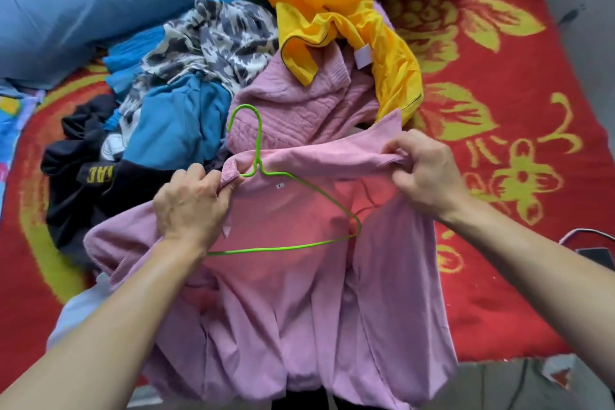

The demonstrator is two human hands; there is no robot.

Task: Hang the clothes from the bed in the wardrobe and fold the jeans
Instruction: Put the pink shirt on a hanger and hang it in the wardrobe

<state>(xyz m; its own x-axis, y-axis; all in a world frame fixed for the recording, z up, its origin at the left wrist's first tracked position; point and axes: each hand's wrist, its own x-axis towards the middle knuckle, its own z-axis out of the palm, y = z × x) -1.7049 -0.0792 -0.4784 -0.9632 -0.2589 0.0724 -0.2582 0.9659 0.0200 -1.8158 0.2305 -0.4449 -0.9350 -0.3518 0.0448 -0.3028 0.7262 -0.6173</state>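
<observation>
On red floral blanket, clothes pile

The pink shirt is soft, matt cloth with a fine rib, tighter at the collar. On it, the green hanger is thin wire with a smooth, slightly glossy coating. At 12 o'clock the pink sweater is a chunky, rough cable knit. Beyond it the yellow garment is thin, smooth cloth with a faint sheen. At 10 o'clock the blue pillow looks satiny. At 3 o'clock the red blanket is coarse, fuzzy weave.
</observation>
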